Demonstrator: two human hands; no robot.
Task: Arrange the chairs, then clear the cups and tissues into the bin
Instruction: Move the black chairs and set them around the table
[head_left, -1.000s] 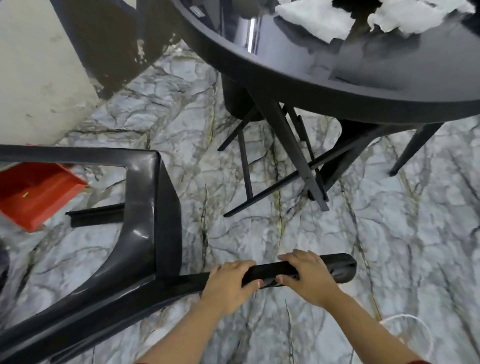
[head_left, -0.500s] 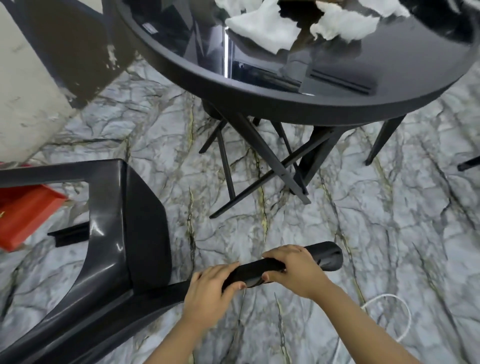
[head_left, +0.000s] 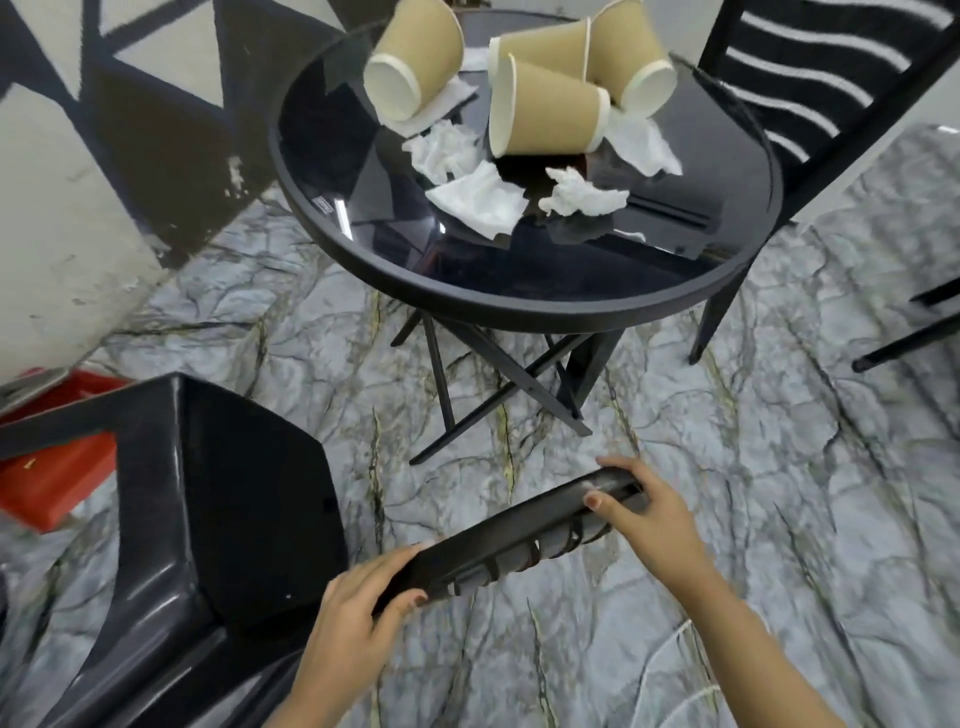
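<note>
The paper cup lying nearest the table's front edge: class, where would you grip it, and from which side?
Grip the paper cup around its ribbed side wall, coming down from above. It lies tipped over, mouth facing left, so its rounded wall faces up and is clear, while tissues crowd the table in front.

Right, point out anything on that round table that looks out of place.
Four tan paper cups lie tipped on their sides on the round black glass table, with crumpled white tissues scattered among them. No spill is visible.

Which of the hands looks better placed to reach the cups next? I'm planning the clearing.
Right, probably. The right hand grips the black chair's top rail at its end nearer the round black glass table, where the tan paper cups lie tipped over.
</note>
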